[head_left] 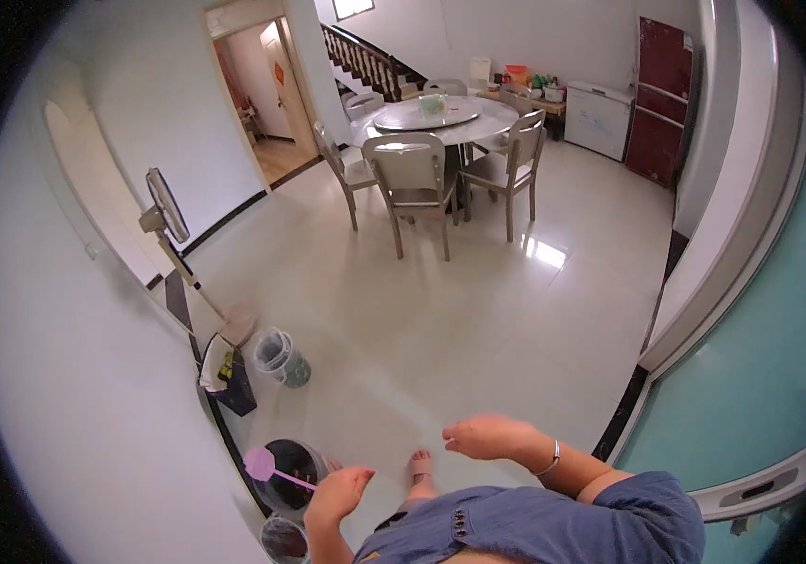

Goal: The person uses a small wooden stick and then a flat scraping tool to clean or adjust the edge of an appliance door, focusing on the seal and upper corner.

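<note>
My left hand (pixel 339 493), fingers curled, is at the lower middle beside a dark, round bucket (pixel 295 508). A pink fly swatter (pixel 262 462) lies across my view of that bucket, its handle reaching to my left hand; whether I grip it is unclear. My right hand (pixel 485 435), slightly blurred, hangs over the floor with loosely closed fingers and nothing visible in them. My sandalled foot (pixel 422 467) shows between both hands. Another bin (pixel 282 538) is below the bucket.
A pail (pixel 282 367), dark bin (pixel 234 399) and standing fan (pixel 166 207) line the left wall. Ahead are a round table (pixel 379 134) with chairs (pixel 403 179), a chest freezer (pixel 591 122) and a red fridge (pixel 657 103). A teal glass door (pixel 732 395) borders the right.
</note>
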A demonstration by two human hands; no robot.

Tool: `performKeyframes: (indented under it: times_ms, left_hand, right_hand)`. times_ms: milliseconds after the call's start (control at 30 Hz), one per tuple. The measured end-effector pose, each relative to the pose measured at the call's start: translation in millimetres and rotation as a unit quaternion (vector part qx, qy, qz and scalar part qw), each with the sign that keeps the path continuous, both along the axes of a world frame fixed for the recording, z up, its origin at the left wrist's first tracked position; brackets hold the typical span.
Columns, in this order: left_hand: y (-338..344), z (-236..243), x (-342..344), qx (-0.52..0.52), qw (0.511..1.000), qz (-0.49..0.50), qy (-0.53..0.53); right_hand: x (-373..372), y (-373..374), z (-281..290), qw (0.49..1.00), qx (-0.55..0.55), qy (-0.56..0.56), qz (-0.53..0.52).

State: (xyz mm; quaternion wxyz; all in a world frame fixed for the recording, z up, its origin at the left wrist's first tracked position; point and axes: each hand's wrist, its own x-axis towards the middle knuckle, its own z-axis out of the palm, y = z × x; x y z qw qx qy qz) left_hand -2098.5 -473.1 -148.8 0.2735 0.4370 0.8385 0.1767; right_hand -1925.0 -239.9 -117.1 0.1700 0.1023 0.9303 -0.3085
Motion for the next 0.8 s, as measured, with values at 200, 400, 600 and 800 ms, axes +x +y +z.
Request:
performKeyframes:
  times_ms: [200, 400, 600, 800]
  left_hand:
    - [101.0, 8.0, -141.1, -0.007, 0.995, -0.057, 0.076]
    - [235.1, 15.3, -219.5, 0.017, 0.968, -0.232, 0.092]
    - [394.4, 13.9, -260.4, 0.04, 0.912, -0.401, 0.076]
    - [533.3, 16.1, -325.4, 0.029, 0.918, -0.388, 0.074]
  right_hand:
    - [-105.5, 73.1, 8.6, 0.997, 0.034, -0.022, -0.066]
    - [-141.4, 168.2, -1.5, 0.973, -0.003, 0.041, -0.226]
    - [-150.4, 302.7, -7.8, 0.906, 0.079, -0.005, -0.415]
    - [-225.3, 437.1, 19.7, 0.902, 0.082, 0.023, -0.423]
